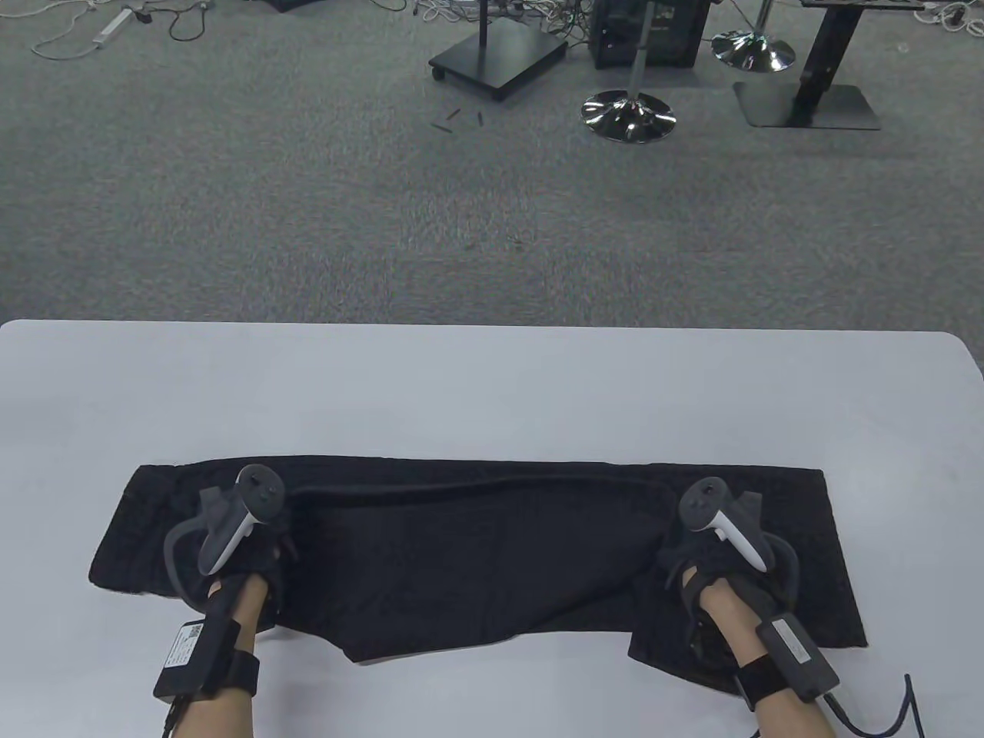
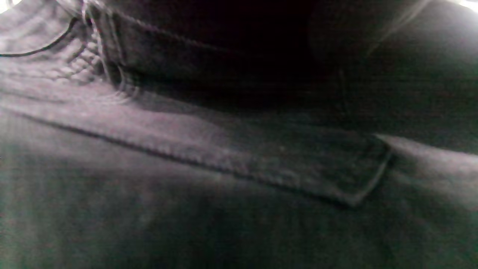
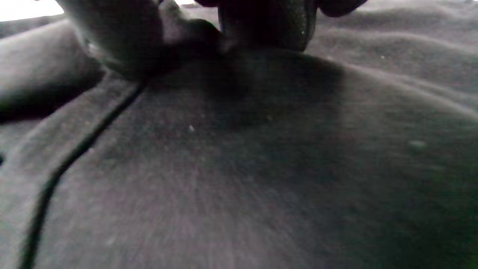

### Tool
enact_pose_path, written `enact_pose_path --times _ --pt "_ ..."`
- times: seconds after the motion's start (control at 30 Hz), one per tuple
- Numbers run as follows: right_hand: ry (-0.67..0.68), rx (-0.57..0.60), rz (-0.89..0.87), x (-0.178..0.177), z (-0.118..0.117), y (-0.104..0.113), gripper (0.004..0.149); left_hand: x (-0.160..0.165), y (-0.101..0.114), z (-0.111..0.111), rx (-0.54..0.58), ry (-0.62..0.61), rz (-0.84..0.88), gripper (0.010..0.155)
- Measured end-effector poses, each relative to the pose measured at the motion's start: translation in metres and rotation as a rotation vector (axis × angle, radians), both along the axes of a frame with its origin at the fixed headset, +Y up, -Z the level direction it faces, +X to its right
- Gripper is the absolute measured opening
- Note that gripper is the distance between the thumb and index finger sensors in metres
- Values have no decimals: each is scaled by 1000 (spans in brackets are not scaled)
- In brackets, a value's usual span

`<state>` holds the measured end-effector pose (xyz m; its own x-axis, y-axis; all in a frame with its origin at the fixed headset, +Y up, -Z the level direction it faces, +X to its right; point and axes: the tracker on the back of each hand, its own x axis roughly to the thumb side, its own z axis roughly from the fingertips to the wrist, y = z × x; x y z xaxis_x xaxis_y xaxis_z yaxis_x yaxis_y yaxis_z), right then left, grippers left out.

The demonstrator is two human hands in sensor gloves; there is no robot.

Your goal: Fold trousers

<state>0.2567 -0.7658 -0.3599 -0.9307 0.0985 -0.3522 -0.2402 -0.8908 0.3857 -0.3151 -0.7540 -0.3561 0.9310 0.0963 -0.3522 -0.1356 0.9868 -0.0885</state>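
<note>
While black trousers (image 1: 477, 553) lie lengthwise left to right on the surface (image 1: 492, 384), left hand (image 1: 246, 561) and right hand (image 1: 707, 576) rest near opposite ends; finger state cannot be told.

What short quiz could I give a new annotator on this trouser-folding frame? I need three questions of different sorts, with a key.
1. True or false: the black trousers hang over the far edge of the white table.
2. Which hand rests on the trousers: A left hand only, B right hand only, C both?
3. Fill in: the trousers lie closer to the table's ___ edge.

Key: 1 false; 2 C; 3 near.
</note>
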Motion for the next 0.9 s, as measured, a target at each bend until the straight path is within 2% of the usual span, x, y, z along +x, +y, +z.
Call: enact_pose_path --times 0.17,0.33,0.43,0.57,0.67,0.77,0.9 --pt "-33 49 -49 -1 -1 8 80 -1 -3 0 -9 -6 8 52" --pt "-4 7 112 -18 -5 1 84 3 -9 -1 -29 -7 -10 51" --pt "-15 31 126 -23 -9 -3 76 -1 -8 0 -18 -7 -2 51" --pt "-47 42 60 -11 -12 8 61 -7 -8 2 -2 0 26 51" --pt "-98 74 26 13 -12 21 53 -9 -8 4 1 7 25 51" --pt "-130 75 -190 37 -9 47 51 -12 -8 5 9 15 53 51" --pt "-79 58 -512 55 -3 94 50 -12 -8 5 7 16 60 51"
